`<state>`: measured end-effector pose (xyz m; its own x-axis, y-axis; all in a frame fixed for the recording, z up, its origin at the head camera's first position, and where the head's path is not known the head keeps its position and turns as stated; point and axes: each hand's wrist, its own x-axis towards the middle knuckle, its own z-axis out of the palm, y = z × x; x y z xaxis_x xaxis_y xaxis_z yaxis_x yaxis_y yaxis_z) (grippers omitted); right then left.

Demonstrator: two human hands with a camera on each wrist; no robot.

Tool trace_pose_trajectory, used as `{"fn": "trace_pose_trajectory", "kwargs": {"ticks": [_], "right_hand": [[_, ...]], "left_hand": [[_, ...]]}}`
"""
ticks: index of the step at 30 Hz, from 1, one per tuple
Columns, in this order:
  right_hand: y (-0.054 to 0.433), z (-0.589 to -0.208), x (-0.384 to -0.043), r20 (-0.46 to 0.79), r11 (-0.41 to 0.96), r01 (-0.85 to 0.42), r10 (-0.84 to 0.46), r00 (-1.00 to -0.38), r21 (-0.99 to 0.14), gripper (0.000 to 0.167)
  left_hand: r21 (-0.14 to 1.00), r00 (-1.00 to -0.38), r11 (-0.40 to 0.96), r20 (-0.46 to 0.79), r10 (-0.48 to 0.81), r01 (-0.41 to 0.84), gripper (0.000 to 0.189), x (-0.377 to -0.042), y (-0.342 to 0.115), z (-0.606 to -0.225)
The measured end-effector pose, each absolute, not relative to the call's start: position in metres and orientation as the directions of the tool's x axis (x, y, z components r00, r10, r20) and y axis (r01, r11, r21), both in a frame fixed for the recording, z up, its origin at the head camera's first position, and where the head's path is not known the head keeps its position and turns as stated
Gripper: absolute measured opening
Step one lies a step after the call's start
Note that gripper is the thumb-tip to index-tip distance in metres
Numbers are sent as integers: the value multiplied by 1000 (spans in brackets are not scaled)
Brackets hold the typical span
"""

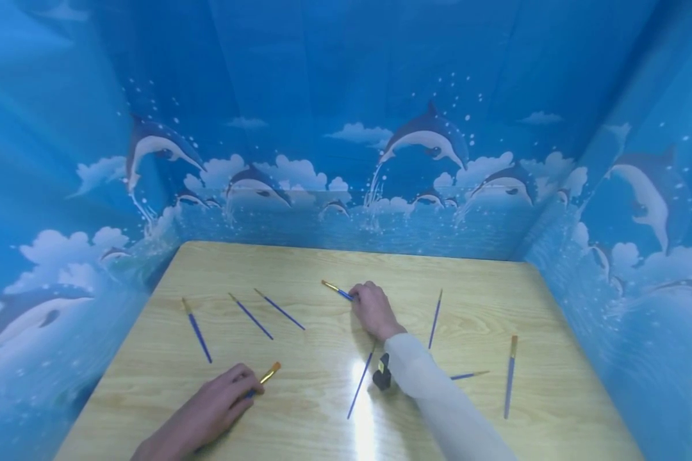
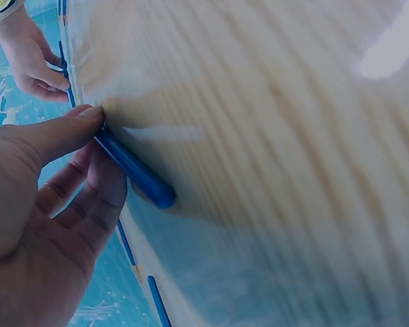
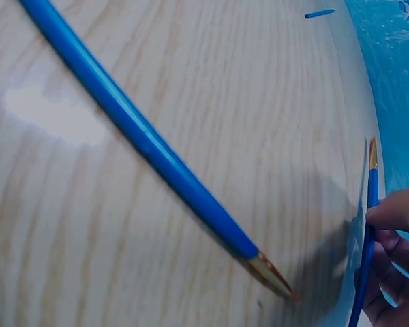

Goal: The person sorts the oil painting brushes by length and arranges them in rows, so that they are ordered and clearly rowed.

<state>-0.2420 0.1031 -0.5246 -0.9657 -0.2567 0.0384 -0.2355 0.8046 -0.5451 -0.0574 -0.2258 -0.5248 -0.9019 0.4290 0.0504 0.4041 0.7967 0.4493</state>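
At the table's front left, my left hand point(image 1: 225, 397) pinches a paintbrush point(image 1: 270, 372) with a blue handle, gold ferrule and orange-brown bristles. In the left wrist view, that handle's blunt end sticks out beyond the thumb and fingers point(image 2: 88, 129). Toward the back middle, my right hand point(image 1: 375, 310) pinches another blue paintbrush point(image 1: 336, 289) by its handle, the bristles pointing left. The right wrist view shows this brush point(image 3: 373, 180) between thumb and fingers, near the tabletop. A thinner paintbrush point(image 1: 362, 383) lies below the right wrist and appears large in the right wrist view.
Several more blue-handled paintbrushes lie apart on the wooden table point(image 1: 311, 422): a wider one point(image 1: 197, 330) and thin ones point(image 1: 279, 308) at left, others at right, including a wide brush point(image 1: 510, 378). A blue dolphin-print curtain point(image 1: 346, 160) encloses the back and sides.
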Motion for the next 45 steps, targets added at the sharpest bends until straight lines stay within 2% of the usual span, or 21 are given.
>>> {"fn": "trace_pose_trajectory", "kwargs": {"ticks": [3,10,21,28,36,45], "right_hand": [[108,-527,-246,50,796,-234,-249,-967,-558,22],[120,-516,-248,40,772,-198,-219,-975,-604,24],[142,-518,-259,41,722,-156,-174,-984,-674,28],[148,-517,-265,-25,712,-82,-139,-990,-697,29],[154,-518,-265,-66,720,-23,-95,-993,-694,27],[153,-521,-267,-64,752,-26,-91,-994,-659,28]], "left_hand": [[481,-910,790,43,412,380,24,-58,-227,-526],[512,-898,748,122,422,421,27,-57,-228,-529],[535,-904,750,62,424,389,26,-58,-229,-525],[533,-910,761,40,414,370,26,-59,-228,-525],[531,-905,756,51,423,383,26,-59,-229,-526],[531,-914,771,13,406,351,25,-59,-228,-526]]}}
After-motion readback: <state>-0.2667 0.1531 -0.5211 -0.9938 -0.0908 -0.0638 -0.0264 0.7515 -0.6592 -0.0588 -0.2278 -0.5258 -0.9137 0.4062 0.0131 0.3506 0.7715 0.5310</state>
